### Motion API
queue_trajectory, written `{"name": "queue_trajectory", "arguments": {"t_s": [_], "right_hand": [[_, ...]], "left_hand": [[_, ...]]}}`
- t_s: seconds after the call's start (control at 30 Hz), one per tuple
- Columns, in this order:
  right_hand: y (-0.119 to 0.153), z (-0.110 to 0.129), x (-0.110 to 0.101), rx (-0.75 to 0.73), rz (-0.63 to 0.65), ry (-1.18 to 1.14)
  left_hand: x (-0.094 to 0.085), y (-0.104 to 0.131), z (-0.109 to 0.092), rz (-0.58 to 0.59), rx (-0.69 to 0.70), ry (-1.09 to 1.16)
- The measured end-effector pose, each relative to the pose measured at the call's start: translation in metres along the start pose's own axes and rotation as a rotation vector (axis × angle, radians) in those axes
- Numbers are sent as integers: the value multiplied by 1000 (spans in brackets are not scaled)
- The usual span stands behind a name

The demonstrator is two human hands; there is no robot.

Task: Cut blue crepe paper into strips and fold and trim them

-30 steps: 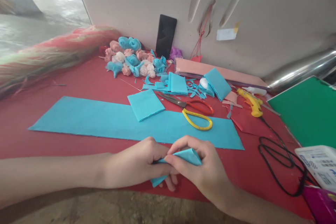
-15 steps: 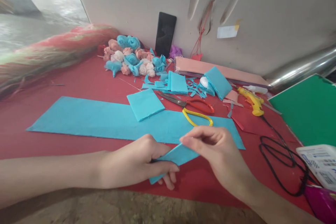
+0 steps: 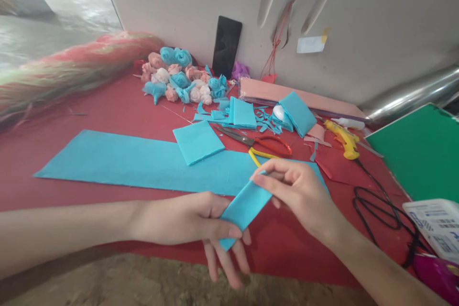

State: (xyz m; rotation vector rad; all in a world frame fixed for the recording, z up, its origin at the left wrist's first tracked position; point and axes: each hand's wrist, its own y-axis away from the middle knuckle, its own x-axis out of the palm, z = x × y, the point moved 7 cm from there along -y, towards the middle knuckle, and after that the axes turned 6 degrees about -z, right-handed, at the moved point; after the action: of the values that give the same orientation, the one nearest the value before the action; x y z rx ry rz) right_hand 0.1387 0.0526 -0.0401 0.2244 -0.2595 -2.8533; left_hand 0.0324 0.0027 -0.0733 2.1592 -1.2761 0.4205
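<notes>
A narrow folded strip of blue paper [image 3: 245, 206] slants between both hands above the table's front edge. My left hand [image 3: 211, 224] pins its lower end under the thumb, with the other fingers spread beneath. At the upper end, my right hand [image 3: 287, 186] pinches the strip between thumb and fingers. Behind them a long blue sheet [image 3: 136, 160] lies flat on the red table, with a folded blue square [image 3: 198, 142] on it. Scissors [image 3: 247, 141] with one red and one yellow handle rest beside the square, the yellow handle partly hidden by my right hand.
Paper flowers [image 3: 179, 79], a leaning phone [image 3: 226, 47], blue scraps [image 3: 267, 119] and folded blue pieces [image 3: 244, 113] stand at the back. To the right are a yellow glue gun [image 3: 344, 139] with a black cord, a green board [image 3: 423, 150] and a white package [image 3: 435, 224].
My right hand has risen slightly with the strip's upper end, and the strip now slants more steeply. The fingers of my left hand have spread out below it.
</notes>
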Motion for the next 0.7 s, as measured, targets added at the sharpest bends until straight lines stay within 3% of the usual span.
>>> {"name": "queue_trajectory", "arguments": {"t_s": [0.07,0.17,0.27,0.33,0.4,0.57,0.7], "right_hand": [[-5,-1,-9,-11,11,-38],[-13,-4,-17,-3,42,-143],[-18,-8,-17,46,114,-214],[-17,-13,-9,113,199,-184],[-15,-18,-2,163,257,-140],[-9,-22,13,174,312,-145],[-6,-20,17,146,304,-162]], "left_hand": [[5,2,1,91,-46,-40],[10,10,-1,208,-88,-271],[0,14,-23,92,158,-491],[-6,19,-38,10,357,-493],[-7,22,-44,-18,464,-510],[0,20,-42,-46,581,-823],[3,16,-42,-7,566,-871]]}}
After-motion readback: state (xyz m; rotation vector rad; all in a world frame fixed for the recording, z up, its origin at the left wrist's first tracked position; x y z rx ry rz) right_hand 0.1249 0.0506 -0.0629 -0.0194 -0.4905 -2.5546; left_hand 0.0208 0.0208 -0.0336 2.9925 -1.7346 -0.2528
